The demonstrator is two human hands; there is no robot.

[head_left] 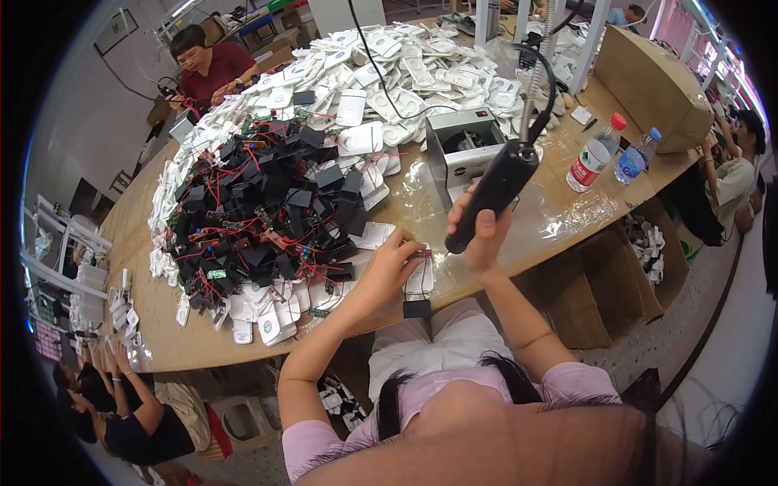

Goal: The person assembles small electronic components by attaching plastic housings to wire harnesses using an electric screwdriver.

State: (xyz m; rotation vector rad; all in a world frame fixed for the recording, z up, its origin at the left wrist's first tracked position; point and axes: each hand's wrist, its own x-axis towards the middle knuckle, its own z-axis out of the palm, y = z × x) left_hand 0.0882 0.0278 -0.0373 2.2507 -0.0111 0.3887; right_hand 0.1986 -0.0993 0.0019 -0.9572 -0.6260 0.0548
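Head view: the black electric screwdriver [496,194] is gripped by the closed fingers of the right hand [484,231], tip pointed down near the white housing [418,282]. The small circuit board [422,253] is pinched in the left hand's [395,266] fingers, over that housing at the near edge of the worktop [543,223]. A black block [417,309] is hung on dark wires at the edge.

Risks, as judged: the block could be dropped and its wires strained, as it is barely supported. The left fingertips could be struck if the screwdriver tip slipped, being close by. Wires could be snagged in the tangled heap of black modules [259,215]; pieces could be shed from the tall pile of white housings [397,69] if it were bumped.

Containers: white parts are held in a cardboard box [674,271] under the worktop; the contents of the nearer open carton [579,296] cannot be made out. The red-capped bottle [592,154] and blue-capped bottle [636,158] are stood on the right; fill levels unclear. What is inside the metal-cased feeder [466,130] cannot be told.
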